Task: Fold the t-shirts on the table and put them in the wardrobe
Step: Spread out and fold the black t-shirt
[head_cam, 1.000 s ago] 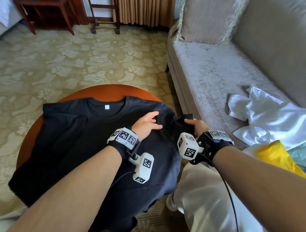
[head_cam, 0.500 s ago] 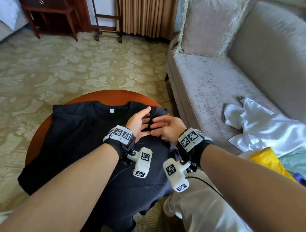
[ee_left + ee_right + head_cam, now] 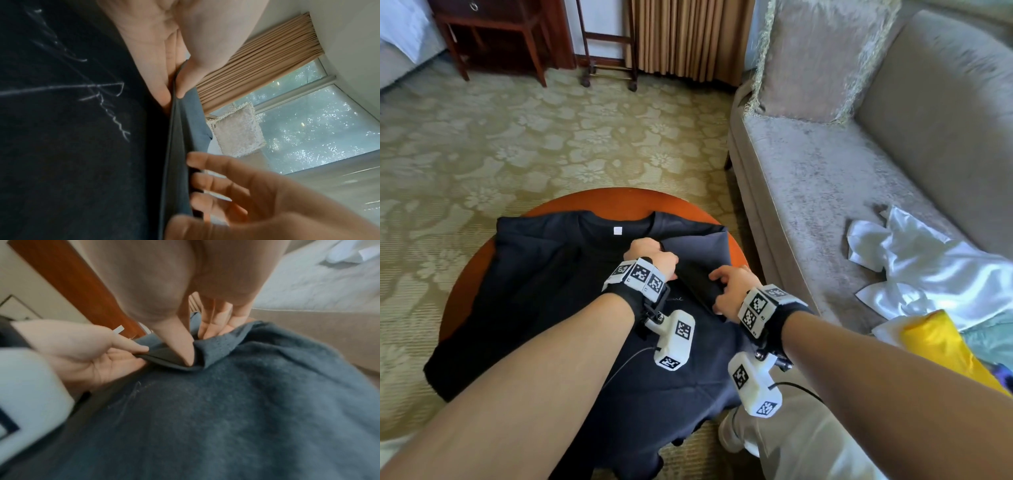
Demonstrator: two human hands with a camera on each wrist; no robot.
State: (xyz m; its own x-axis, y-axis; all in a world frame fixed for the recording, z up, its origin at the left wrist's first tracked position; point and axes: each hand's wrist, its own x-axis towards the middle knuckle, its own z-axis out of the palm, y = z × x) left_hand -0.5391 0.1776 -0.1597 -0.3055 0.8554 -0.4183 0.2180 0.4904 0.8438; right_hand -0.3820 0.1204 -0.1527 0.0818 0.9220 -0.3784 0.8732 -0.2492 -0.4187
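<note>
A black t-shirt (image 3: 534, 308) lies face up on the round wooden table (image 3: 619, 198), collar away from me. Its right side (image 3: 698, 253) is folded inward over the chest. My left hand (image 3: 650, 251) is at the upper end of that fold, and in the left wrist view its thumb and fingers (image 3: 180, 91) pinch the fabric edge. My right hand (image 3: 729, 291) is lower on the same fold. In the right wrist view its thumb (image 3: 180, 352) and fingers pinch a bunched bit of the cloth (image 3: 226, 402).
A grey sofa (image 3: 825, 192) stands close on the right with a cushion (image 3: 822, 58), a crumpled white garment (image 3: 928, 260) and a yellow one (image 3: 941, 346). Patterned carpet (image 3: 517, 144) surrounds the table. A wooden side table (image 3: 493, 31) and rack (image 3: 609, 51) stand far back.
My right hand carried the shirt's right sleeve inward over the chest, met the left hand, then slid back toward me along the fold. The left hand now pinches the fold's upper end.
</note>
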